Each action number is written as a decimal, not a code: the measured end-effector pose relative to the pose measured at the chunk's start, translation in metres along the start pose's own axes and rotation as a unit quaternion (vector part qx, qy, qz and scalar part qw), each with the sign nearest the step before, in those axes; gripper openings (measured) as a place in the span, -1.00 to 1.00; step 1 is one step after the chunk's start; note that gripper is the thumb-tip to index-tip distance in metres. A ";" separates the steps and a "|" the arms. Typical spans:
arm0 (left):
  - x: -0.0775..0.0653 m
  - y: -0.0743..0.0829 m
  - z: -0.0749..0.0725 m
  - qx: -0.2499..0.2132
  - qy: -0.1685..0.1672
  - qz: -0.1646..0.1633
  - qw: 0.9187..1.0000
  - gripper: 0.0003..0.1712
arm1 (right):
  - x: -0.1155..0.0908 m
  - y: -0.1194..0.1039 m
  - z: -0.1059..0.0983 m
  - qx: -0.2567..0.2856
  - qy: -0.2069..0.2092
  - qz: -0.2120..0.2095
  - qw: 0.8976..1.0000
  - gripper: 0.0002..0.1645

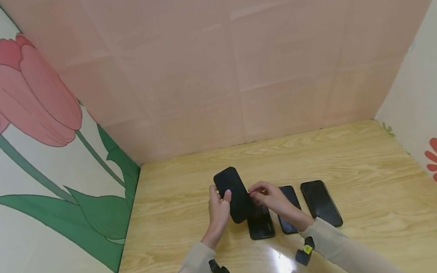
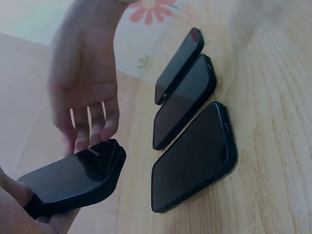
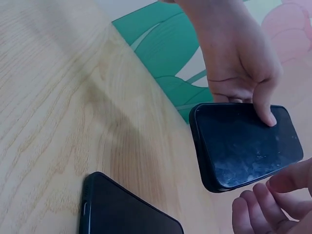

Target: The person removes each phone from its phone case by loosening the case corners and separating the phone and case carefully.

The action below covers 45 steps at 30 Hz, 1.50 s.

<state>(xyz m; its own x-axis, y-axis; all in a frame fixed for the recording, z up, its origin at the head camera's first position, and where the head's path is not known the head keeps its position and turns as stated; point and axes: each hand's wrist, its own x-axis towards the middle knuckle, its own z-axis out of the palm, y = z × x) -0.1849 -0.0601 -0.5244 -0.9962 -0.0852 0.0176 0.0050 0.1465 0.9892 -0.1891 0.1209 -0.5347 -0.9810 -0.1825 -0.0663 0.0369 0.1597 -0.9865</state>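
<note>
Wood-grain table (image 1: 182, 182) carries three dark phones (image 1: 321, 204), flat, side by side. Fourth phone (image 1: 237, 201) is tilted above the table, at the row's left end. Left hand (image 1: 216, 211) grips it, thumb on its face. Right hand (image 1: 272, 199): fingers bent at its edge; can't tell if pinching.

3 phones (image 2: 185, 105) on tbl (image 1: 186, 176) (row), 1 ph. (image 1: 236, 198) above

Wide margins flank a crowded middle on the wooden table (image 1: 163, 219).
From my remote seat, I see room along both sides; three flat phones (image 1: 321, 203), a raised phone (image 1: 234, 197), left hand (image 1: 218, 212) and right hand (image 1: 271, 197) obstruct between.
</note>
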 end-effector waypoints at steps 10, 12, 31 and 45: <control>-0.002 -0.001 0.001 0.004 0.007 0.010 1.000 -0.78 | -0.004 -0.009 -0.002 0.013 -0.026 0.018 0.999 -0.72; -0.002 -0.001 0.002 0.006 0.007 0.008 1.000 -0.78 | -0.007 -0.018 -0.002 0.017 -0.033 0.023 0.999 -0.71; 0.003 0.006 0.003 0.040 0.049 0.030 0.998 -0.80 | 0.012 0.002 0.000 0.001 -0.033 0.009 0.999 -0.63; 0.001 0.006 0.008 0.029 0.063 0.014 0.997 -0.77 | 0.017 0.004 -0.008 0.032 -0.058 0.022 0.998 -0.63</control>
<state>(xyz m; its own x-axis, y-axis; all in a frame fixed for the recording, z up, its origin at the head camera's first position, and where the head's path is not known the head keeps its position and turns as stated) -0.1865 -0.0513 -0.5197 -0.9769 -0.2028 0.0675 0.0244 0.2076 0.9779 -0.2068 0.1264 -0.5384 -0.9494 -0.2887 -0.1238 0.0960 0.1085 -0.9895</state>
